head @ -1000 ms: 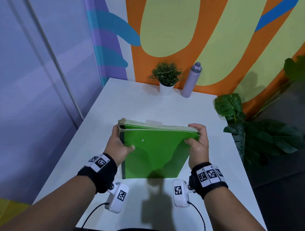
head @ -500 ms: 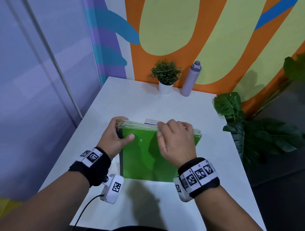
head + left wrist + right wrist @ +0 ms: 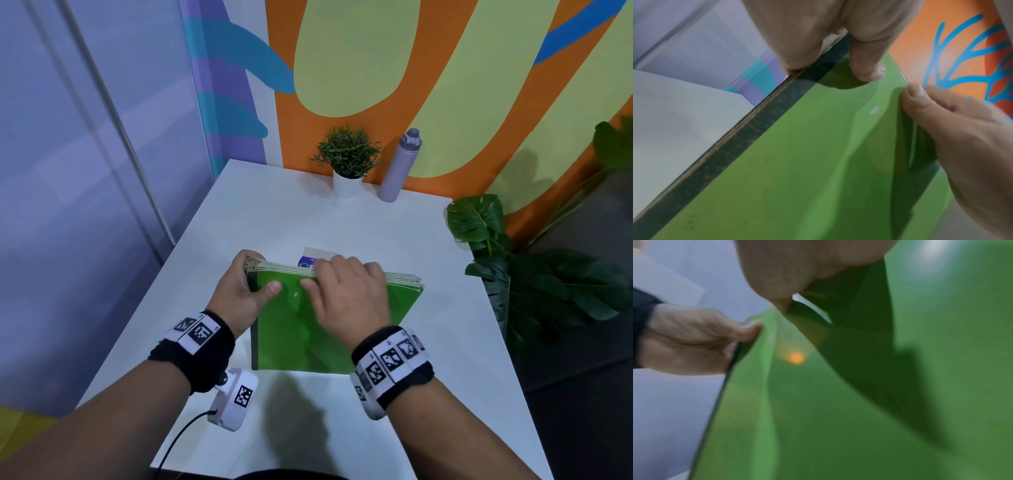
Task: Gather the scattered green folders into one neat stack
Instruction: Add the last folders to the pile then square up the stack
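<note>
So I've got all the green folders (image 3: pixel 308 329) bunched into one pile, stood up tilted on the white table (image 3: pixel 308 212) with the bottom edge resting on it. My left hand (image 3: pixel 239 291) is clamped on the top-left corner by the dark spine (image 3: pixel 777 113), thumb on the front cover and fingers wrapped round the back. My right hand (image 3: pixel 346 294) lies over the top edge near the middle, fingers (image 3: pixel 342 265) curled over it and the thumb touching the front; whether it's really squeezing or just patting, I can't tell, the right wrist view is too blurry. There's a little card (image 3: pixel 317 258) poking up behind the pile, not sure what it is.

Feels like I'm at the squaring-up step, so pretty much the tail end. Top edges look a bit fanned on the right side, so next I'd tap them level, then lay the whole pile flat without letting the slippery covers slide. The potted plant (image 3: pixel 347 161) and bottle (image 3: pixel 399 168) at the back are well clear.
</note>
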Available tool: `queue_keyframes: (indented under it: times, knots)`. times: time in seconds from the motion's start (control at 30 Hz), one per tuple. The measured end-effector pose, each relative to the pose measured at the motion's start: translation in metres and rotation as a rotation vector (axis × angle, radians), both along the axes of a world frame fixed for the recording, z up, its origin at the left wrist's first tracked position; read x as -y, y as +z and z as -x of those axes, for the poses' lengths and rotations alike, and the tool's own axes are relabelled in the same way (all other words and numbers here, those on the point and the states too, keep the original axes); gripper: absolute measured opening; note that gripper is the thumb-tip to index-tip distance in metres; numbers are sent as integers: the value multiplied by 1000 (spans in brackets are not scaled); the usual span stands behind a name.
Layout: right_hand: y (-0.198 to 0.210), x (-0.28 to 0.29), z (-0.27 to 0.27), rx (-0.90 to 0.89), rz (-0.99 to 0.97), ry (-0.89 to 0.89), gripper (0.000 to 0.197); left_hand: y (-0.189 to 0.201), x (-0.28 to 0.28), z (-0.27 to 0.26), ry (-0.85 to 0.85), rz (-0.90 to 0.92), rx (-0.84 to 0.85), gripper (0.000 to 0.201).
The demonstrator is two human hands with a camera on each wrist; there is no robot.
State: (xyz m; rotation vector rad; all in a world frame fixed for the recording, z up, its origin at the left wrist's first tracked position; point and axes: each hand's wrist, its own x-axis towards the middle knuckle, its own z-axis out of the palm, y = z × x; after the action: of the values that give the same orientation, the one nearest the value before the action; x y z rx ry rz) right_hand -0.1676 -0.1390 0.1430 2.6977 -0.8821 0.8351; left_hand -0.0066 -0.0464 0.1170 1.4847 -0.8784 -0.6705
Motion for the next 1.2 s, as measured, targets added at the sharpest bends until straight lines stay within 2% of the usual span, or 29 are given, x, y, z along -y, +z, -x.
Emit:
queue_keyframes:
  times: [0.07,0.13,0.2,0.27,0.33,0.43,0.57,0.73,0.87,1.0,1.1,1.2]
  knots:
    - [-8,17,23,137,4,-114,33,-1,1,-2,-5,-9,-2,33]
    - [-18,31,44,363,-90,-155,26,0,2,-1,-18,-13,-21,36]
    - [-28,36,54,678,-377,-82,27,-4,0,-2,-30,-34,-69,45]
    - [-35,31,57,926,-673,-56,35,-14,-4,1,-33,-93,-74,66]
    - [-41,26,56,1026,-857,-56,41,-22,-7,8,-5,-134,-64,84]
    - [-40,26,57,1125,-972,-9,47,-29,-8,13,22,-132,-90,83]
    - [-45,34,67,1176,-1070,31,62,-31,-9,8,-13,-160,-54,74]
    - [-55,31,61,1105,-1007,3,46,-36,-9,12,7,-168,-125,56]
    - [-59,31,61,1076,-968,30,34,-35,-8,12,4,-177,-111,51]
    - [-69,25,66,995,-968,-1,13,-25,-2,13,68,-144,-113,46]
    - [-73,33,71,961,-1000,-28,20,-10,4,9,51,-98,-123,46]
    - [-75,42,71,897,-1135,-7,23,11,12,-3,94,13,-263,47]
